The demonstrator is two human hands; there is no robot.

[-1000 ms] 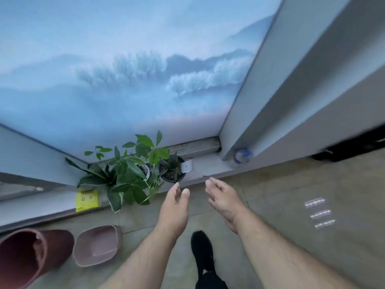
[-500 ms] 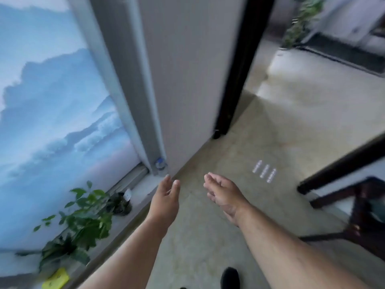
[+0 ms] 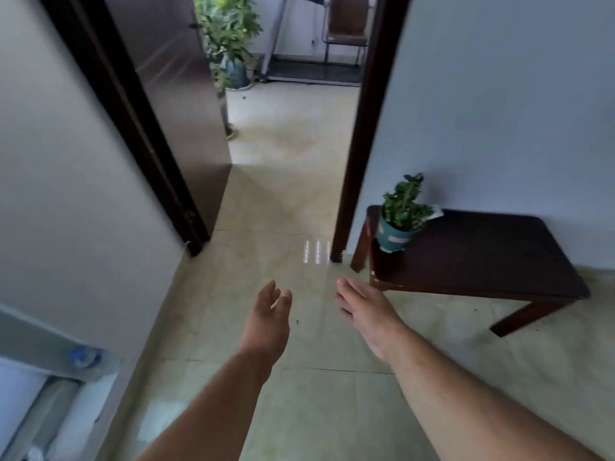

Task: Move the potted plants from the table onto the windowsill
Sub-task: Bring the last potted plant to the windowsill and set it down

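Both arms reach forward over the tiled floor (image 3: pixel 299 201), the left hand (image 3: pixel 268 314) and right hand (image 3: pixel 366 311) loosely spread and empty; a potted plant (image 3: pixel 401 216) stands ahead and right of the right hand, on the dark surface's (image 3: pixel 482 254) near corner

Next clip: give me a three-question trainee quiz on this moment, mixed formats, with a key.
1. True or false: the left hand is carrying a pot.
2. Multiple choice: where does the small potted plant in the teal pot stand? A) on the floor by the door frame B) on the dark wooden table, near its corner closest to the doorway C) on the chair in the far room
3. Fill in: both hands, including the right hand, are ____ and held out over the tiled floor.

Key: 1 false; 2 B; 3 empty
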